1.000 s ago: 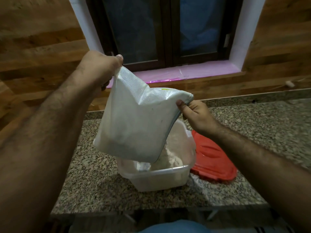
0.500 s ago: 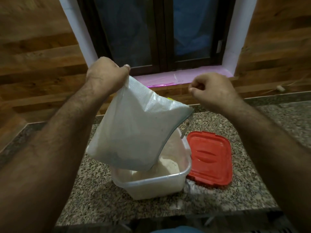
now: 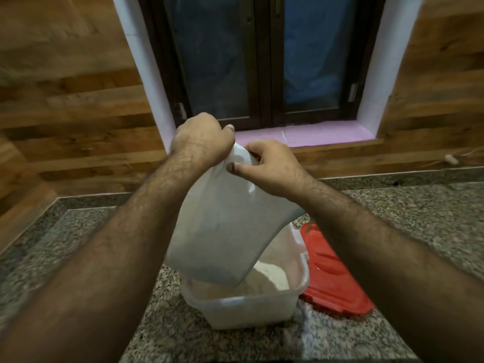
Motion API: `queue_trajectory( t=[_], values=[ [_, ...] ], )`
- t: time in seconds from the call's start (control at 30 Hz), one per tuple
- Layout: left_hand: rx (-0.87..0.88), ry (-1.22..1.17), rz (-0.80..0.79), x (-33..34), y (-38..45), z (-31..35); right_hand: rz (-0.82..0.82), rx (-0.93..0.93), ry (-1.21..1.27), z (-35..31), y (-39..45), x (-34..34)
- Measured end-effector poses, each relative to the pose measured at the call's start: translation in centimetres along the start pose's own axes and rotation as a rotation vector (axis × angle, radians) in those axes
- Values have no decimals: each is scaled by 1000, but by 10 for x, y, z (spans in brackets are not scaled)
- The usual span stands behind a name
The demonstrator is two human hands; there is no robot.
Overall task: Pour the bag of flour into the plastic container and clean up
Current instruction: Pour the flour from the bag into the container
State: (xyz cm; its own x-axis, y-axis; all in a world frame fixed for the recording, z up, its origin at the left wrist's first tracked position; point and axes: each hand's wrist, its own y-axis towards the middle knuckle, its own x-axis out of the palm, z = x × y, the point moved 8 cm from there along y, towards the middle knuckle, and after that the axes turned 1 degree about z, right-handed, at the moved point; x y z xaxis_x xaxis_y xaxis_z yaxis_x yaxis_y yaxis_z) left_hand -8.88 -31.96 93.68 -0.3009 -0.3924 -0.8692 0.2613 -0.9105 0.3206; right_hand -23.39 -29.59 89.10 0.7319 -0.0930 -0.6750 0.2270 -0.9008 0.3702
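Note:
A white flour bag [image 3: 222,231] hangs upside down over the clear plastic container [image 3: 251,307], its open mouth reaching down inside the container. My left hand [image 3: 201,142] grips the bag's raised bottom corner. Right beside it, my right hand [image 3: 269,166] pinches the same top edge, thumb pressed on the bag. White flour [image 3: 269,276] lies heaped in the container on the granite counter.
A red lid [image 3: 332,279] lies flat on the granite counter [image 3: 78,252] just right of the container. Behind stand a wood-panelled wall and a dark window with a pink sill [image 3: 327,133]. The counter's front edge runs just below the container.
My right hand let go of the bag's right corner, rose, then came left to grip the top edge beside my left hand. The bag now hangs steeper over the container.

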Motion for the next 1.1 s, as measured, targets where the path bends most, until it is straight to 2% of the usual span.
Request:
queue_trajectory(
  t=[0.13,0.23,0.37,0.43,0.6,0.7,0.83,0.97,1.1],
  values=[
    [35,-65,-22,-3,-1,-6,56,2,86,6,7,3],
    [93,-201,9,-13,-11,-19,60,38,165,18,9,6],
    [66,-363,57,-10,-28,-87,70,77,264,37,7,10],
    [23,-418,5,10,-37,-124,63,83,300,42,7,12],
    [28,-256,-174,68,-67,-188,85,89,352,52,7,17],
    [-41,-195,-148,85,-78,-227,98,96,378,57,7,18],
    [-230,-218,-134,99,-85,-265,99,138,422,62,6,21],
    [-399,-590,-210,118,-94,-270,88,186,457,66,3,25],
    [-511,-851,-94,125,-103,-273,88,238,523,71,-1,26]
  ],
)
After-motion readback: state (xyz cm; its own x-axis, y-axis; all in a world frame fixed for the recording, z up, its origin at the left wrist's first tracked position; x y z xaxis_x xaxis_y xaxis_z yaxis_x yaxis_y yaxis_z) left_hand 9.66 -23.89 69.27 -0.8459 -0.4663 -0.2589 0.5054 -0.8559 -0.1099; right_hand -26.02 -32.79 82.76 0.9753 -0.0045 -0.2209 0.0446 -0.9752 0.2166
